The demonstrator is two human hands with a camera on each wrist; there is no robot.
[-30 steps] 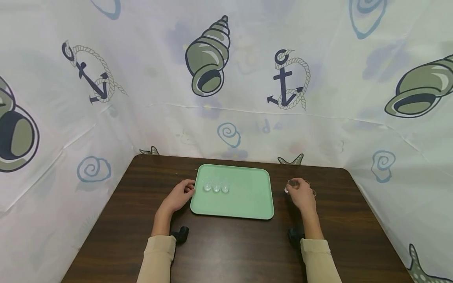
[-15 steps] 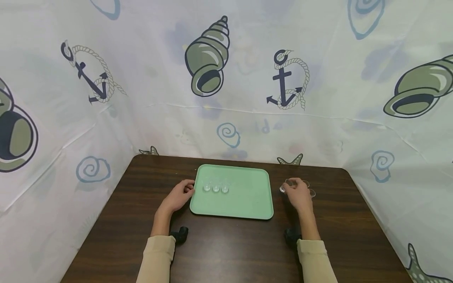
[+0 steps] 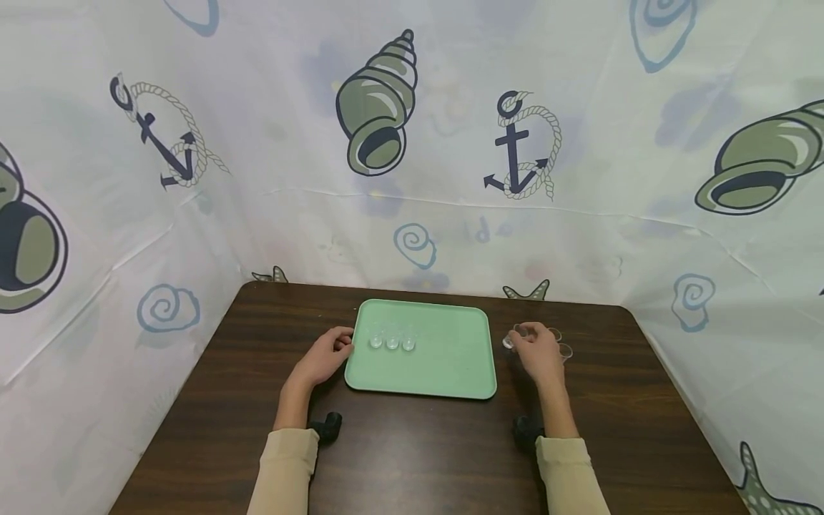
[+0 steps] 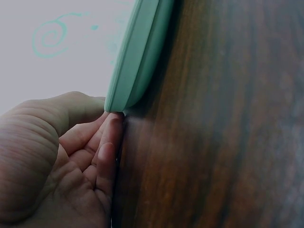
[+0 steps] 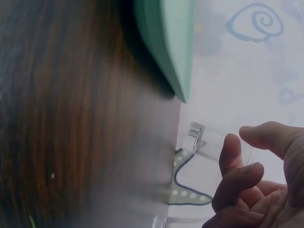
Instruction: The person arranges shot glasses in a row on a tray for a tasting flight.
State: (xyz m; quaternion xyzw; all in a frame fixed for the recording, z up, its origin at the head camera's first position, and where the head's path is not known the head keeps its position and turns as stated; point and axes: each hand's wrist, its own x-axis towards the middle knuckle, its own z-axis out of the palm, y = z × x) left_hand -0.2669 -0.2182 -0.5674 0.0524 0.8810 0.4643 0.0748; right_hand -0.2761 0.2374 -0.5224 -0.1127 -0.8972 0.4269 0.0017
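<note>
My right hand [image 3: 541,352] pinches a small clear shot glass [image 5: 195,137] near its rim between thumb and fingers. In the right wrist view the thick base points toward the green tray [image 5: 176,52], with a gap between them. At the left edge of the tray [image 3: 444,361], my left hand [image 3: 327,355] grips the rim, thumb on top and fingertips against the side, as the left wrist view shows. Three clear shot glasses [image 3: 392,342] stand in a row on the tray's left half.
More clear glasses [image 3: 566,351] stand behind and right of my right hand, partly hidden by it. The brown wooden table [image 3: 412,458] ends at the back against a printed white cloth [image 3: 450,164].
My right hand has moved a little left toward the tray with the shot glass. The left hand stays at the tray's edge.
</note>
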